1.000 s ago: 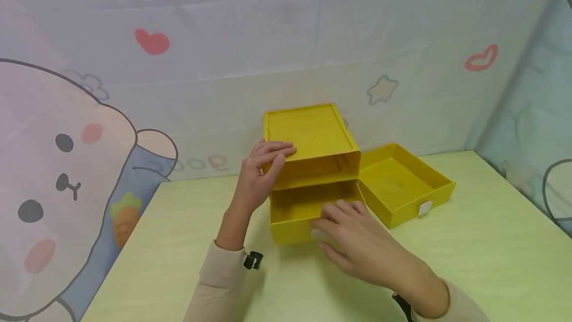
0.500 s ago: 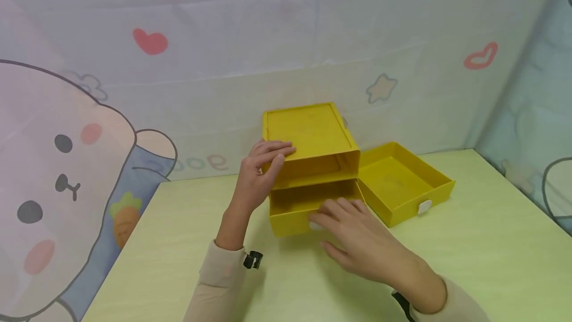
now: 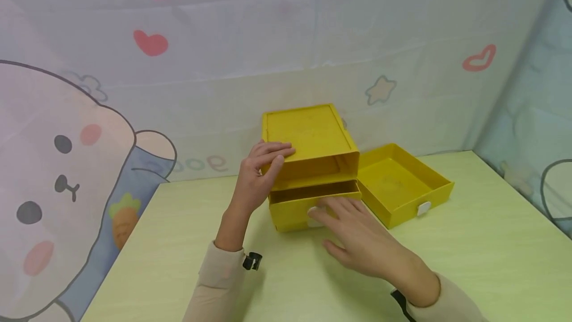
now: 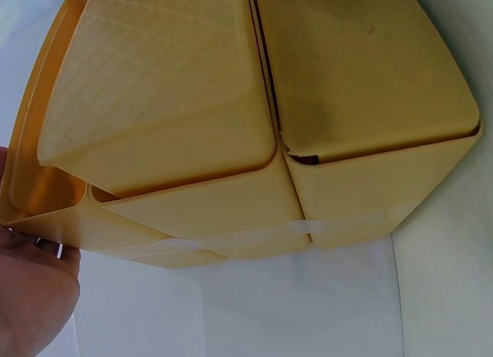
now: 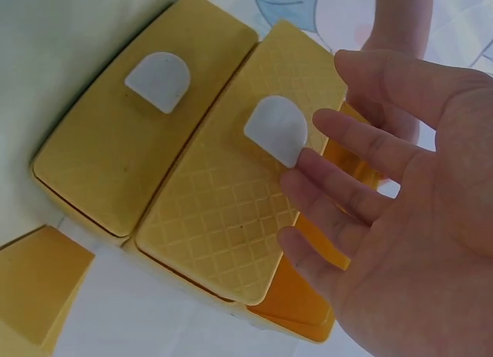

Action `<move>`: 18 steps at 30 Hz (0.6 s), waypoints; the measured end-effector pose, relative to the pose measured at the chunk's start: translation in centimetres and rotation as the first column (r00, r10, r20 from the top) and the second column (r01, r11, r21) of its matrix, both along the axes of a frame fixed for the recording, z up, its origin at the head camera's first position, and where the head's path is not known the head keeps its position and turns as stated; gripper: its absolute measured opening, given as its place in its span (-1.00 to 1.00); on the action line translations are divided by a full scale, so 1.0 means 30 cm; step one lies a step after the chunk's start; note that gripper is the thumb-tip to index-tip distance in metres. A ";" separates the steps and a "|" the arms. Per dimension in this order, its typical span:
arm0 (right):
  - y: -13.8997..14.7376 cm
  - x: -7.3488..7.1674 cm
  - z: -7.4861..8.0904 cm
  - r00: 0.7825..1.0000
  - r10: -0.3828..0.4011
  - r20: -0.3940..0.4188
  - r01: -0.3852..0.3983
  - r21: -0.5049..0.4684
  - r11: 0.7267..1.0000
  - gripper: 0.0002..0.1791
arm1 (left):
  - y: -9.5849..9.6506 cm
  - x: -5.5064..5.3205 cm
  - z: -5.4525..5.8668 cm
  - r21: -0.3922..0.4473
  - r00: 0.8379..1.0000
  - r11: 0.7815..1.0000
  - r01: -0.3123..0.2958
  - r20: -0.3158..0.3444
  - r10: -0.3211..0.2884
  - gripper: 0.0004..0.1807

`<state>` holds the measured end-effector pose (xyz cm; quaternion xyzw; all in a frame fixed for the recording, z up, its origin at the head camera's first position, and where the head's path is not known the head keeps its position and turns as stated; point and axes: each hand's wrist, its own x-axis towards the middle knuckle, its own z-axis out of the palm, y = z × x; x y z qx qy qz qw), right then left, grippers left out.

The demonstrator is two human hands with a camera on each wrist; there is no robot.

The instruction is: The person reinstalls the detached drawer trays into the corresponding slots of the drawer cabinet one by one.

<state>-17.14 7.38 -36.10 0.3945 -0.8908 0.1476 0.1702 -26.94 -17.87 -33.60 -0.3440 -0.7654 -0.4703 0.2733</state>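
Observation:
A yellow drawer cabinet (image 3: pixel 308 130) stands near the back of the table, its top slot holding no drawer. My left hand (image 3: pixel 255 178) rests on the cabinet's top left front corner, fingers lying along the top. Below the top slot, a yellow drawer (image 3: pixel 290 212) with a white handle (image 5: pixel 277 129) sticks partly out. The fingers of my right hand (image 3: pixel 357 242) are extended against its front, touching beside the handle, as the right wrist view shows. Beneath it, a lower drawer (image 5: pixel 115 149) sits flush in the cabinet.
A pulled-out yellow drawer (image 3: pixel 424 198) with a white handle lies on the table right of the cabinet, close against it. Behind the table (image 3: pixel 192 242) hangs a printed cloth (image 3: pixel 268 39) with hearts and a cartoon animal.
The middle drawer has slid farther back into the cabinet, and my right hand has followed it slightly. Its handle shows more clearly now. My left hand has stayed on the cabinet.

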 end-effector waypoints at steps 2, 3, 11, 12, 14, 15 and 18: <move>0.001 -0.005 -0.005 1.000 0.001 0.009 -0.001 -0.005 1.000 -0.45 | 0.001 0.000 -0.001 0.001 1.000 1.000 0.001 0.002 -0.001 -0.71; 0.002 -0.007 -0.007 1.000 0.002 0.012 -0.002 -0.007 1.000 -0.44 | 0.001 0.000 -0.002 0.001 1.000 1.000 0.002 0.001 -0.002 -0.71; 0.013 -0.016 -0.018 1.000 0.014 0.017 -0.014 -0.009 1.000 -0.40 | 0.000 -0.002 -0.004 -0.006 1.000 1.000 -0.002 0.004 0.002 -0.71; 0.015 -0.017 -0.019 1.000 0.014 0.019 -0.014 -0.007 1.000 -0.39 | 0.000 -0.002 -0.005 -0.006 1.000 1.000 -0.001 0.005 0.001 -0.71; 0.017 -0.019 -0.020 1.000 0.016 0.024 -0.016 -0.006 1.000 -0.40 | 0.000 -0.002 -0.005 -0.006 1.000 1.000 -0.002 0.004 0.002 -0.71; 0.017 -0.021 -0.021 0.999 0.018 0.027 -0.018 -0.006 1.000 -0.41 | 0.000 -0.002 -0.004 -0.007 1.000 1.000 -0.004 0.005 0.004 -0.71; 0.020 -0.028 -0.022 0.999 0.018 0.031 -0.018 -0.005 1.000 -0.45 | 0.001 -0.001 -0.001 -0.009 1.000 1.000 -0.010 0.003 0.010 -0.71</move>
